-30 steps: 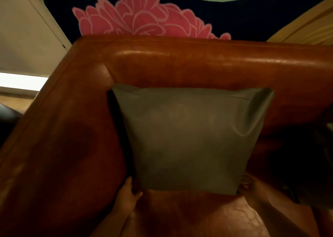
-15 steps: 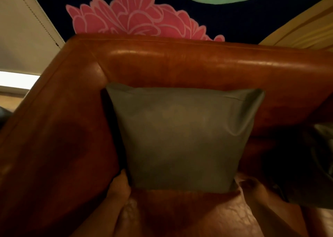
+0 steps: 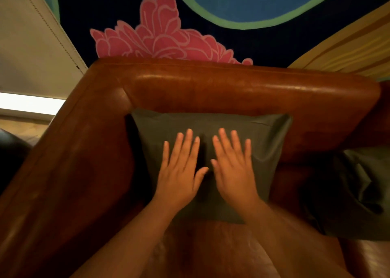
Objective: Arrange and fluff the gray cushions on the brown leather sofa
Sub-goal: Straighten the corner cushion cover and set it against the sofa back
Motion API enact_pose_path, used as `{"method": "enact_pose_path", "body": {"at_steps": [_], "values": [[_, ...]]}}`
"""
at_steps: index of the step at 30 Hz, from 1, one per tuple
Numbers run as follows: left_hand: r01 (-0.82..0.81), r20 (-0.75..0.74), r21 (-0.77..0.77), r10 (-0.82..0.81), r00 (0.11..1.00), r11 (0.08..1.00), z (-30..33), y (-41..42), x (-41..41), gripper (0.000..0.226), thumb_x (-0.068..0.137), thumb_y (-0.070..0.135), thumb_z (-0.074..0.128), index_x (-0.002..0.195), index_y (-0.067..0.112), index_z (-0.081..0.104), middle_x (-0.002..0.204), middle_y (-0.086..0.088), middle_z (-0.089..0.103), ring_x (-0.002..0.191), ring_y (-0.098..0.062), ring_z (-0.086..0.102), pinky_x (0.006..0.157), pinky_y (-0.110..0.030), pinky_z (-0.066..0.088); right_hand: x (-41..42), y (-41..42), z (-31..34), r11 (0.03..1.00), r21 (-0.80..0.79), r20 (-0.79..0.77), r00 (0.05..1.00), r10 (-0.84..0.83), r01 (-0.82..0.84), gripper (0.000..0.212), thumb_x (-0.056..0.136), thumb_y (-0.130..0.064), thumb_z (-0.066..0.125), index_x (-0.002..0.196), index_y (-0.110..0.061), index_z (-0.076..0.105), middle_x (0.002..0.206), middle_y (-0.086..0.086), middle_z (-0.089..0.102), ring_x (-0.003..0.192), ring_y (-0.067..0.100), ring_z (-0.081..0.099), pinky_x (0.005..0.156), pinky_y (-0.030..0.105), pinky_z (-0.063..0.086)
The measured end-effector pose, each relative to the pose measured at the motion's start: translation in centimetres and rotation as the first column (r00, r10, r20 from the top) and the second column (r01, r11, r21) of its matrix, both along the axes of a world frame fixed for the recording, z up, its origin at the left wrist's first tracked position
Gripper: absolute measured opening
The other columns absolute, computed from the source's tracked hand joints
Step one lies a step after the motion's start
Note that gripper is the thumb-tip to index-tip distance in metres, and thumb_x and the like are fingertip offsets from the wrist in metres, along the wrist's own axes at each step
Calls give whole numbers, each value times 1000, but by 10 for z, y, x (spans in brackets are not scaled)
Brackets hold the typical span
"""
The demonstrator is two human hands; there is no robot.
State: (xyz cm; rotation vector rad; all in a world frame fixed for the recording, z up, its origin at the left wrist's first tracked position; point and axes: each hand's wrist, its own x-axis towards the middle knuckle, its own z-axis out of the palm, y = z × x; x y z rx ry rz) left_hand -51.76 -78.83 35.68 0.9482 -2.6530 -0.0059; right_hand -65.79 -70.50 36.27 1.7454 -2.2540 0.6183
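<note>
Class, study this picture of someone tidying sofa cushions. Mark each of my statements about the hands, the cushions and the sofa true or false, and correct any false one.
1. Both hands lie flat on the gray cushion. True: the left hand and the right hand rest on its front with straight fingers.
2. The cushion lies flat on the seat. False: it stands propped against the sofa backrest.
3. A second gray cushion lies at the right. True.
4. The sofa is black. False: it is brown leather.
5. The left hand grips a cushion corner. False: it lies open.
</note>
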Motion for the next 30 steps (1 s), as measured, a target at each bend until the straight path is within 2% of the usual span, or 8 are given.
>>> {"method": "enact_pose_path", "body": {"at_steps": [2,5,8,12,21,25,28,30], "values": [[12,85,-25,-10,996,1000,-10,-3,-9,64,100,49,12,150,9,18,158,-12,12,147,-25,4,117,-50,8,-2,-9,-9,995,99,-62,998,-11,17,51,104,-35,17,146,-12,32,156,7,26,146,26,16,117,50,5],[16,165,-38,-10,986,999,-24,-15,-12,65,99,50,16,150,10,18,158,-10,16,146,-24,10,117,-51,10,-22,-11,-19,978,207,-154,988,4,28,53,101,-38,28,147,-13,34,156,7,30,145,25,22,117,51,12],[32,174,-62,-21,984,998,-32,-27,-10,67,97,51,27,150,12,18,158,-9,16,146,-23,11,117,-51,10,-40,-9,-24,969,245,-215,974,70,-16,57,98,-42,33,149,-16,33,157,5,29,145,25,26,116,52,17],[-14,162,-80,27,986,997,-34,-35,-12,68,96,51,28,150,11,19,158,-10,16,146,-25,11,117,-52,11,-65,-7,-23,969,247,-212,976,58,-4,61,97,-48,31,150,-17,30,158,8,25,146,28,22,116,52,17],[-382,112,8,379,919,924,-39,-69,20,67,97,44,18,149,2,22,158,-18,13,146,-29,9,116,-52,2,-128,18,-23,903,299,-165,949,-269,308,64,100,-49,10,149,-14,31,158,6,24,147,23,15,116,58,5],[-504,19,51,504,864,862,-24,-68,24,66,97,39,20,148,-4,17,157,-23,5,146,-34,5,116,-54,5,-127,25,-20,860,175,-136,877,-460,478,59,90,-21,32,148,-9,32,159,10,19,147,32,9,113,66,2],[-351,-44,-23,350,936,936,-12,-40,-5,67,94,38,26,146,-3,21,156,-21,10,145,-34,7,116,-52,7,-87,8,-7,896,32,-83,895,-439,443,72,75,-15,35,147,-10,29,158,13,22,146,34,10,114,59,-3],[-146,-63,-66,142,988,987,-13,-16,-31,65,95,38,28,147,0,21,155,-15,12,147,-27,1,117,-49,5,-47,-11,-1,964,-28,-38,964,-264,263,63,83,-20,36,145,-11,30,156,12,27,145,32,13,115,55,2]]}}
